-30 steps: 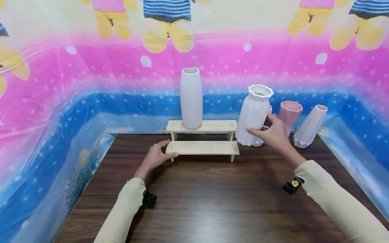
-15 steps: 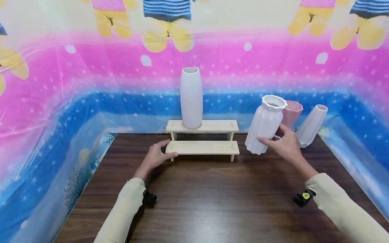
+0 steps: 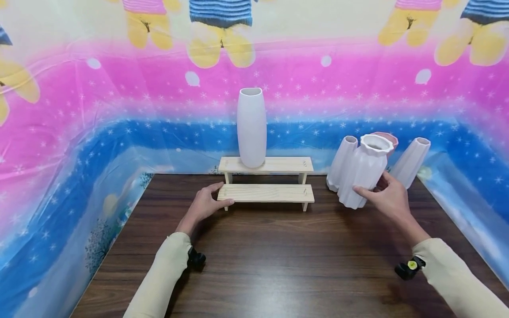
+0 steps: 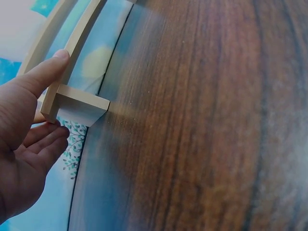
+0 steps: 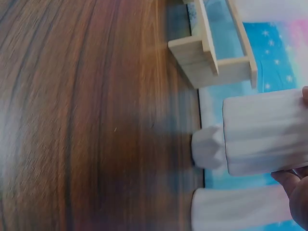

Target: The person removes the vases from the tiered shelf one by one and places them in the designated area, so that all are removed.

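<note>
My right hand (image 3: 387, 198) grips a white fluted vase (image 3: 363, 176) with a scalloped rim, thumb on its near side. The vase tilts to the right, and in the right wrist view its base (image 5: 260, 134) shows apart from the tabletop. With my left hand (image 3: 204, 204) I hold the left end of the lower step of a two-step wooden stand (image 3: 266, 193). In the left wrist view the thumb (image 4: 48, 70) lies on that step's edge and the fingers bend under its end. A tall smooth white vase (image 3: 252, 128) stands on the upper step.
Behind the held vase stand a slim white vase (image 3: 342, 163) and a pink vase (image 3: 393, 140), mostly hidden. Another slim white vase (image 3: 413, 161) is at the far right. The dark wooden table (image 3: 254, 256) ends at a printed cloth backdrop (image 3: 179, 137).
My right hand has moved the fluted vase to the right and nearer, away from the stand. The slim white vase behind it has come into view. My left hand stays put.
</note>
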`<state>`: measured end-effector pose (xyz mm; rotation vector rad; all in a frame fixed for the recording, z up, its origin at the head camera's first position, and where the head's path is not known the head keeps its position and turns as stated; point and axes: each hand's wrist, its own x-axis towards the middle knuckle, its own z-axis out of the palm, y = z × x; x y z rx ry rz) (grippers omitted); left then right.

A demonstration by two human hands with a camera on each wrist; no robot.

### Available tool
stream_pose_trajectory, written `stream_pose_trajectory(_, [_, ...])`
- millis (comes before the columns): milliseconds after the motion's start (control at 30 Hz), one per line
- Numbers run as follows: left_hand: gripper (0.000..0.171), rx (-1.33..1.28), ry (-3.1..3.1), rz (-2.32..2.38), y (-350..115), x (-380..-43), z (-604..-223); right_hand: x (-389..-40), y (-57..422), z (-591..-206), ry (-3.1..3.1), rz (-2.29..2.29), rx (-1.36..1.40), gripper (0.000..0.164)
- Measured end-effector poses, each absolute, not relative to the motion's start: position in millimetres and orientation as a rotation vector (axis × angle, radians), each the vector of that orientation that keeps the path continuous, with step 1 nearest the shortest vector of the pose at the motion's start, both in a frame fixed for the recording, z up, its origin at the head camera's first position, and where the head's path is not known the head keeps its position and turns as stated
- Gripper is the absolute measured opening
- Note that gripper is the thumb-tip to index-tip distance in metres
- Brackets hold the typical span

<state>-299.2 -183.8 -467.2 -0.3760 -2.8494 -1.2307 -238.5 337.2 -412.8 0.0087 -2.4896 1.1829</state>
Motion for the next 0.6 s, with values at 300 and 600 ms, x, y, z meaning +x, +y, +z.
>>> stream_pose_trajectory(300, [0.089,-0.386,-2.844,-1.232,-185,-303,-469,-231,364,-426,-2.517,1.096,-0.114,0.084])
stream_pose_trajectory(600, [0.087,-0.374,-2.855,-1.228,-184,-300,-468,-228,390,-435,-2.516,1.013,-0.237,0.085])
